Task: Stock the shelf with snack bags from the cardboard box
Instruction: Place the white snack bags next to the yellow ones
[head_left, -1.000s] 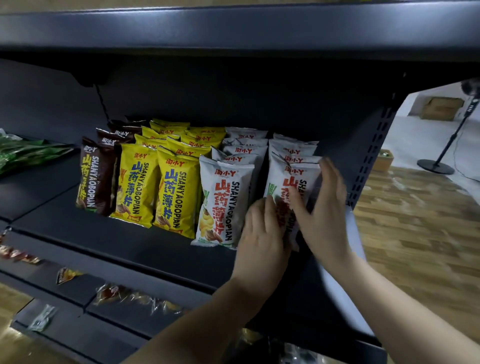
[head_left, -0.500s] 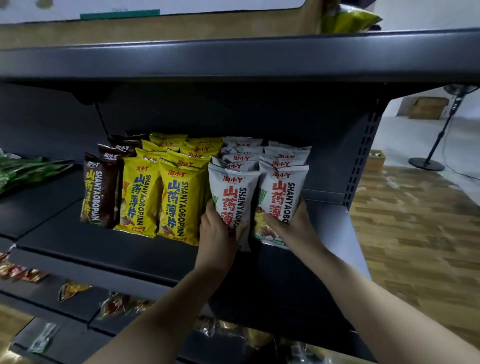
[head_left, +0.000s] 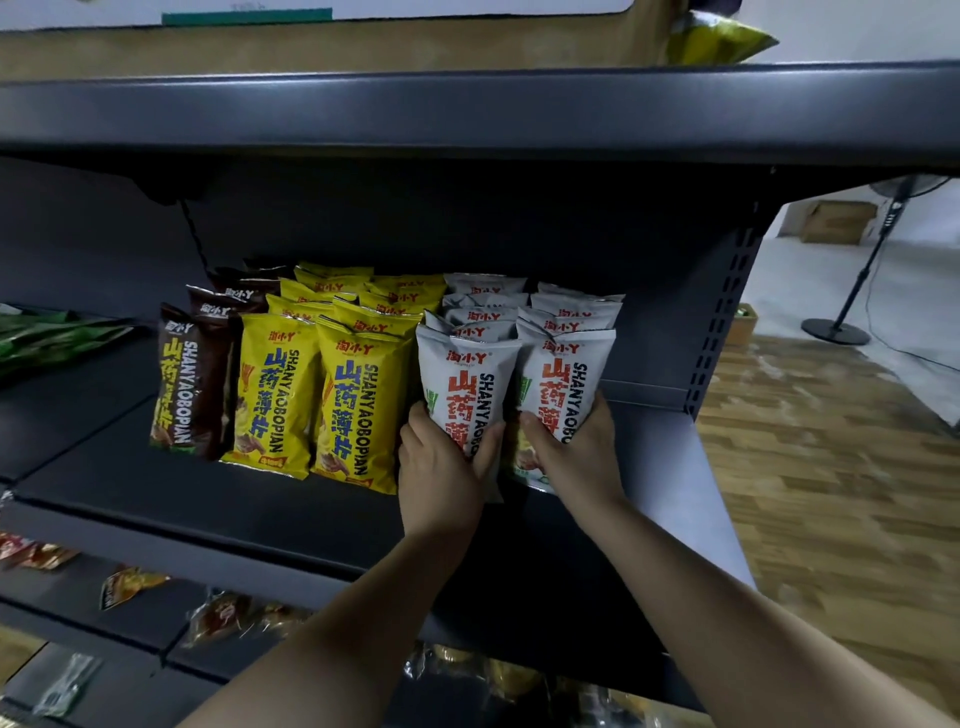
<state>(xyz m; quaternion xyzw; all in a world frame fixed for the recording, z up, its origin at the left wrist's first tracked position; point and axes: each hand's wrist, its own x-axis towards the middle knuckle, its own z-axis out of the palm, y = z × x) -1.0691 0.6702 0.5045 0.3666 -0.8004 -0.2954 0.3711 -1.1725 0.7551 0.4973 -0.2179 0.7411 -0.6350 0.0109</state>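
Scene dimly lit — shelf (head_left: 291, 499) interior deep in shadow beneath the upper board, back panel nearly black. Brightest light is seen at right, from the open room with the wood floor (head_left: 831, 467). Front snack bags (head_left: 363, 405) are evenly lit, print legible, slight glare. Wide-angle bending is noted at the edges — lower-left packets (head_left: 124, 592) soft and blurred.
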